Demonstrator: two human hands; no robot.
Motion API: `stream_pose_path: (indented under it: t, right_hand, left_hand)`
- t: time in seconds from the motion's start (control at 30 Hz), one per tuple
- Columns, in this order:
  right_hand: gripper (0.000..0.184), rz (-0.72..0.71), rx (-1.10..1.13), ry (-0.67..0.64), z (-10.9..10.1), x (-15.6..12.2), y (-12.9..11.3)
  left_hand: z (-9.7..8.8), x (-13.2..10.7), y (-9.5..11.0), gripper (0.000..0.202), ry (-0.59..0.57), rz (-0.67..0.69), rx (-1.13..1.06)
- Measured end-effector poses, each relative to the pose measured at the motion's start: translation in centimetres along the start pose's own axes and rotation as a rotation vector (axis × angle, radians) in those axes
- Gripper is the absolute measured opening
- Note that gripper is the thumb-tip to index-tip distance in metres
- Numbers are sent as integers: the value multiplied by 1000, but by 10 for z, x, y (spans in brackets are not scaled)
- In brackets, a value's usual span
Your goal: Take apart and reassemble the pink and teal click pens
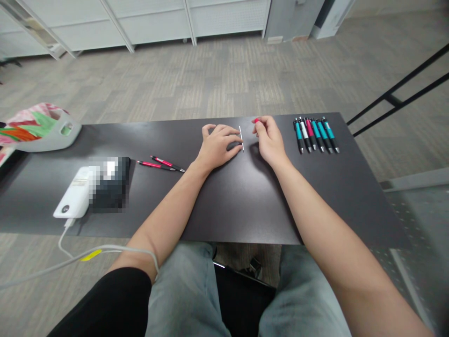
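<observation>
My left hand (pixel 217 146) rests on the black table (pixel 245 206), its fingers curled with the fingertips next to a thin white pen refill (pixel 241 138) that lies on the table. My right hand (pixel 269 139) sits just right of the refill, fingers closed in a pinch on a small red pen part (pixel 256 120). Two red pens (pixel 161 164) lie left of my left hand. A row of several teal, white and red pens (pixel 315 135) lies to the right of my right hand.
A white power bank (pixel 72 199) with a cable and a blurred dark object (pixel 110 185) sit at the table's left. A grey bag with colourful cloth (pixel 38 126) is at the far left edge. Black railing (pixel 400 96) stands at right.
</observation>
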State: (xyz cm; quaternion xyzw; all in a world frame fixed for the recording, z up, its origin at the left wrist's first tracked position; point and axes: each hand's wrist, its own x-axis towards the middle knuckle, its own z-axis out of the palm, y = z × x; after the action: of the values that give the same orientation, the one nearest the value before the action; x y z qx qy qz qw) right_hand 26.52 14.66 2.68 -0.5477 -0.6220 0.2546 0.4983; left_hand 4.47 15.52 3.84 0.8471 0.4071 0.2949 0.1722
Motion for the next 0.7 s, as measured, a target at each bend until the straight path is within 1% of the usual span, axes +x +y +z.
stream_pose_path:
  t: [0.1, 0.2, 0.3, 0.47, 0.7]
  right_hand:
    - [56, 5, 10, -16, -1, 1, 6]
    - [56, 7, -1, 2, -3, 1, 12]
    - [53, -6, -5, 32, -4, 2, 15]
    - [41, 15, 27, 35, -5, 1, 16]
    - [39, 40, -8, 11, -11, -1, 19]
  left_hand:
    - [1, 2, 1, 10, 25, 0, -1]
    - [3, 2, 0, 14, -25, 15, 51]
    - [2, 0, -1, 20, -70, 10, 121]
    - [-2, -2, -7, 15, -34, -26, 139]
    - [-5, -2, -14, 12, -5, -63, 159]
